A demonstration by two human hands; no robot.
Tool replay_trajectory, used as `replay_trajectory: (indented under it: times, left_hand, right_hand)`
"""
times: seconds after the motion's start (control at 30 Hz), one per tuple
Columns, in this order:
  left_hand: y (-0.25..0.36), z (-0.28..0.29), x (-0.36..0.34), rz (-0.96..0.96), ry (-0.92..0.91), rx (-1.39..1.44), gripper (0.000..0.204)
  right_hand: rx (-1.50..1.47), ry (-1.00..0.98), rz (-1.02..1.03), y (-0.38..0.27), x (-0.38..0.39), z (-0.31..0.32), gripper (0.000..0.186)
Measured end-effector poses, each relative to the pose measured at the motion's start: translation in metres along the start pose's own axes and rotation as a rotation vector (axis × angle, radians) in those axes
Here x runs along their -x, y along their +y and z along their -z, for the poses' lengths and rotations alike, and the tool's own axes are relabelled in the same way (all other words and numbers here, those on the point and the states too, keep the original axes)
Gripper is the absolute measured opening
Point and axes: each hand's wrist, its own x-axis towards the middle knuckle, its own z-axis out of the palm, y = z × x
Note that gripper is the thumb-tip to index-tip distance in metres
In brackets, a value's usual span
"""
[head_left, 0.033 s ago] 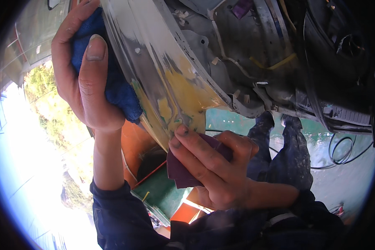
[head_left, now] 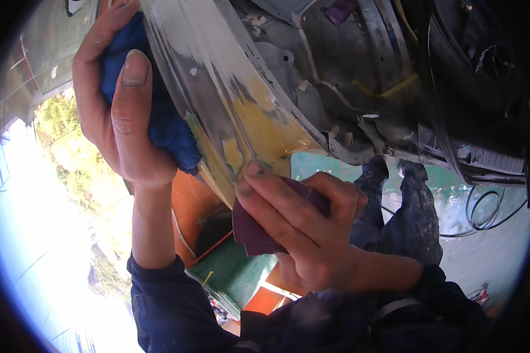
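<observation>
A curved car body panel (head_left: 185, 50) runs down the middle, pale grey with scuffed bare patches and yellow filler (head_left: 262, 125) near its lower end. Against its left edge, my left hand (head_left: 126, 126) grips a blue cloth (head_left: 172, 132), thumb toward the panel and fingers wrapped round the far side. My right hand (head_left: 312, 226) holds a folded purple sheet of sandpaper (head_left: 254, 226) at the panel's lower tip. Two fingertips reach past the sheet onto the filled surface; dust coats them. The right thumb is mostly hidden beneath the hand.
To the right lies the dark inner bodywork (head_left: 388, 82) with wires and a yellow strip (head_left: 397, 87). Below it, a black hose (head_left: 483, 215) coils on the green-grey floor beside my legs (head_left: 409, 212). An orange object (head_left: 197, 203) stands behind the panel's lower end.
My right hand and the sandpaper have shifted slightly up and left along the panel's lower end. My left hand and the blue cloth have stayed in place.
</observation>
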Motion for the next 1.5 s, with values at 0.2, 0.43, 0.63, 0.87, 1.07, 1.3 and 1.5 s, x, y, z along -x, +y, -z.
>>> replay_trajectory:
  times: [0.2,0.43,0.63,0.87,1.07,1.3,1.5]
  left_hand:
    - [0.004,-0.003,0.0,-0.065,-0.052,-0.035,0.054]
    - [0.006,-0.002,0.002,-0.071,-0.029,-0.121,0.053]
    - [0.003,-0.001,0.0,-0.288,-0.001,-0.386,0.053]
    - [-0.001,-0.004,-0.002,-0.29,-0.043,-0.245,0.051]
    - [-0.004,0.004,-0.001,-0.252,-0.125,-0.198,0.051]
    - [0.002,-0.001,0.003,-0.2,-0.121,-0.144,0.05]
    - [0.008,-0.004,0.006,-0.096,-0.097,-0.07,0.05]
  right_hand:
    - [-0.05,0.077,-0.041,-0.003,0.008,-0.009,0.046]
    - [-0.007,0.047,-0.049,-0.004,0.007,-0.004,0.046]
    - [0.009,0.089,-0.054,-0.007,0.002,-0.006,0.047]
    - [0.016,0.079,-0.044,-0.002,-0.002,-0.005,0.048]
    - [-0.103,0.095,-0.02,0.008,0.024,0.009,0.045]
    - [-0.065,0.236,0.089,0.01,0.015,-0.015,0.037]
    - [-0.034,0.252,0.015,0.006,-0.006,-0.019,0.036]
